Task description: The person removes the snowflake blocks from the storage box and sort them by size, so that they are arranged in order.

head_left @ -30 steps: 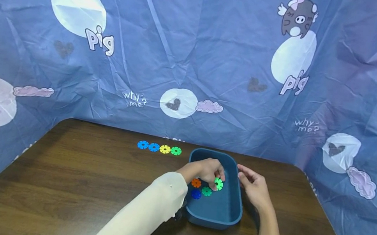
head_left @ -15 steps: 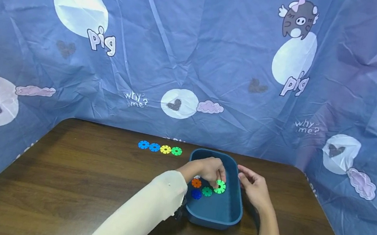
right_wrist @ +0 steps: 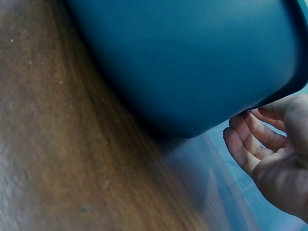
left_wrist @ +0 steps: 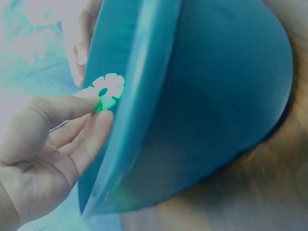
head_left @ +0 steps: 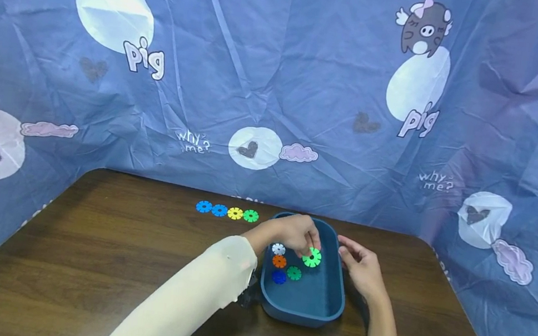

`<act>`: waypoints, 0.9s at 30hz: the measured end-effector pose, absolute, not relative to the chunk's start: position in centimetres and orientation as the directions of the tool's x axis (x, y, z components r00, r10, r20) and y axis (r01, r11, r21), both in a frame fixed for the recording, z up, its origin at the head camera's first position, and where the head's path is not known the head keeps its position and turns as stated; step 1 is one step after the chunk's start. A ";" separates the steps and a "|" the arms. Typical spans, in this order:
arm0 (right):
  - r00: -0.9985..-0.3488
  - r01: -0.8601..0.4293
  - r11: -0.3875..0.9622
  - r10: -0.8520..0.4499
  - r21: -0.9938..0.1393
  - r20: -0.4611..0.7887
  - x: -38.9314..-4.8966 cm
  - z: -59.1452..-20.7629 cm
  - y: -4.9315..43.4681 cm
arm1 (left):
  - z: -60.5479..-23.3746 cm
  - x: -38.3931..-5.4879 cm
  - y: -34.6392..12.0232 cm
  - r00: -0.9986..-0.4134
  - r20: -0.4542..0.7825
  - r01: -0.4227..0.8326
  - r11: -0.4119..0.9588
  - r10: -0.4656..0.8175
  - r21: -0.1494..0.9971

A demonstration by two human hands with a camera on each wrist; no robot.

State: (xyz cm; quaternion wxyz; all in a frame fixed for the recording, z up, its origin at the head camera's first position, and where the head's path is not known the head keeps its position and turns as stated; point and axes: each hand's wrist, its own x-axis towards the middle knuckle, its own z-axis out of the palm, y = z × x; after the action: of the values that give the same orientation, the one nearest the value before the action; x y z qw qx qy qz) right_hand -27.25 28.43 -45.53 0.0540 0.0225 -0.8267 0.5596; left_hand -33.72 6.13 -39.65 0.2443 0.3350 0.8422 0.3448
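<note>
My left hand [head_left: 295,232] reaches over the blue plastic bin [head_left: 300,318] and pinches a light green notched disc [head_left: 315,259] between thumb and fingertips. In the left wrist view this flower-shaped disc [left_wrist: 114,88] is held at the bin's rim. Lying on the bin floor are a white disc [head_left: 276,247], an orange disc [head_left: 276,261], a dark blue disc [head_left: 276,277] and a darker green disc [head_left: 291,273]. My right hand [head_left: 363,268] rests its fingertips against the bin's outer right side, as the right wrist view also shows.
Behind the bin's left corner, a row on the wooden table [head_left: 103,248] holds two blue discs [head_left: 215,210], a yellow disc [head_left: 231,213] and a green disc [head_left: 247,216]. A blue printed cloth [head_left: 197,97] hangs around the table's back and sides.
My left hand has risen slightly toward the back of the bin, carrying the light green disc. The white disc has come into fuller view. The right hand stays at the bin's side.
</note>
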 end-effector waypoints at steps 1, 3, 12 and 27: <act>-0.993 -0.095 0.380 0.025 -0.920 0.113 -27.3 -45.5 28.4 | -39.5 -33.7 5.9 -0.661 -0.174 0.388 0.531 0.730 0.753; -0.993 -0.091 0.389 0.030 -0.917 0.111 -27.3 -45.6 28.4 | -39.2 -33.8 5.4 -0.671 -0.158 0.377 0.517 0.724 0.769; -0.993 -0.082 0.399 0.045 -0.913 0.109 -27.2 -45.6 28.4 | -38.1 -34.2 2.5 -0.698 -0.117 0.369 0.496 0.706 0.786; -0.993 -0.091 0.373 0.036 -0.924 0.112 -27.1 -45.4 28.3 | -36.8 -35.7 -5.3 -0.787 -0.103 0.306 0.530 0.608 0.791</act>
State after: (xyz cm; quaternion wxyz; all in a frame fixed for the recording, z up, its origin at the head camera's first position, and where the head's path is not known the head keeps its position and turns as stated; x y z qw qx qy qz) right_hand -27.07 28.25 -45.40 0.0566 0.0168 -0.8265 0.5599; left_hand -35.66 -5.32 -36.83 0.1869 0.2675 0.8545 0.4041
